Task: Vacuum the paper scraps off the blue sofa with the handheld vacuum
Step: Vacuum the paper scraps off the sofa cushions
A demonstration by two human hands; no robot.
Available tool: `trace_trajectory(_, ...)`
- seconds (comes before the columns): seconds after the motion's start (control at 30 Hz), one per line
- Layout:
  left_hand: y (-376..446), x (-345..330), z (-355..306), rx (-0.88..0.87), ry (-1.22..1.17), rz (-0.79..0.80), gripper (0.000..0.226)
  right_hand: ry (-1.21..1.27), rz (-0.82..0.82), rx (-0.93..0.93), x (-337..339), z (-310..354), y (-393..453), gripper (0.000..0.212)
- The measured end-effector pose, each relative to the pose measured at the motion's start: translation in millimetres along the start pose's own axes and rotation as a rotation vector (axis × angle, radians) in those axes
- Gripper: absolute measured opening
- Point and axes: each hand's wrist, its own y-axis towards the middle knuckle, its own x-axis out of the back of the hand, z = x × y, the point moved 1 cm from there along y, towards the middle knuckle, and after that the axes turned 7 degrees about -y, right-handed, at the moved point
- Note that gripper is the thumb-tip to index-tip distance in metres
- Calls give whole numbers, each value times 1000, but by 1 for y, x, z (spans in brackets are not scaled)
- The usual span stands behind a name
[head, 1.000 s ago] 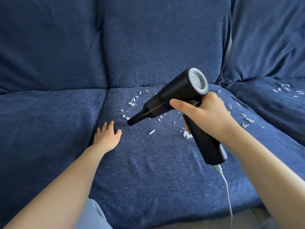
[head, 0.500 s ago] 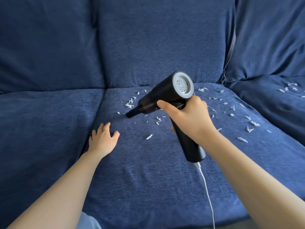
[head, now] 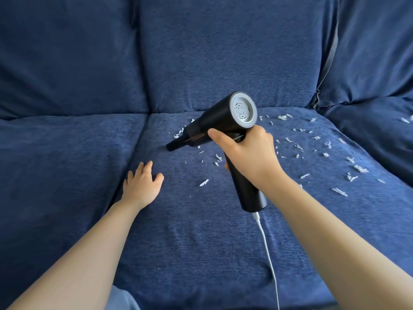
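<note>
Left hand (head: 143, 185) lies flat on the blue sofa (head: 201, 242) seat cushion, fingers spread and relaxed, holding nothing, near the seam between cushions. Right of it, black handheld vacuum (head: 221, 126) with nozzle pointing left and down at the cushion; tip looks to be touching the fabric, hard to tell. Right hand (head: 248, 157) wrapped around its handle, thumb on the body. White cord (head: 269, 260) hangs from the handle base. Paper scraps (head: 312, 151) scattered across the cushion, mostly right of the vacuum, a few on the far-right cushion.
</note>
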Motion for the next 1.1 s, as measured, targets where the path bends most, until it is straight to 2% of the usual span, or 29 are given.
trace_trajectory(0.23, -13, -3, -6, 19, 53, -9, 59, -12, -69, -26, 43, -18, -22, 53)
trace_trajectory(0.47, -37, -10, -20, 13, 145, 16, 58, 51, 14, -11, 82, -32, -44, 56)
trace_trajectory(0.6, -47, -9, -26, 9, 157, 58, 58, -7, 51, 35, 84, -27, -54, 55)
trace_trajectory(0.83, -46, -7, -24, -47, 128, 38, 59, -58, -20, 17, 93, -26, -56, 53)
trace_trajectory(1.1, -35, -7, -26, -97, 130, 33, 59, -89, 71, 31, 110, -17, -68, 62)
